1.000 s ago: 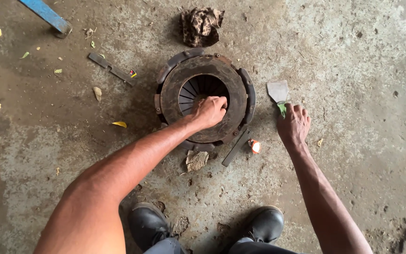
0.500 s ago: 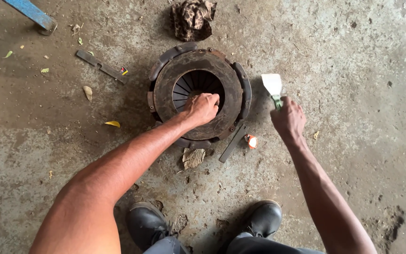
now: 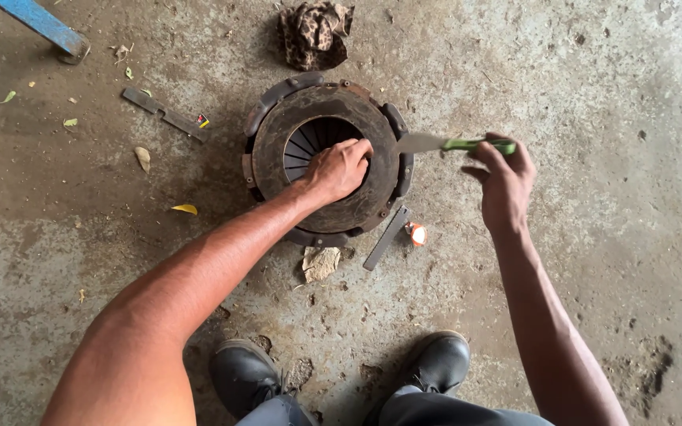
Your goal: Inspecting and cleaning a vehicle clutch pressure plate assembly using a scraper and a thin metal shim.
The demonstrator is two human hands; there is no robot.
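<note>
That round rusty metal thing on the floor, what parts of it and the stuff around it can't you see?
- Round metal part, head view: the left hand hides part of its centre hole and fins.
- Green-handled scraper, head view: the right hand hides the handle's end.
- Blue bar, head view: cut off by the top edge.
- Black shoes, head view: partly hidden by the knees.

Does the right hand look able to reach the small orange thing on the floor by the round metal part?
Probably yes. The right hand hovers just above the orange thing with bare floor between, though it already holds a green-handled scraper.
</note>
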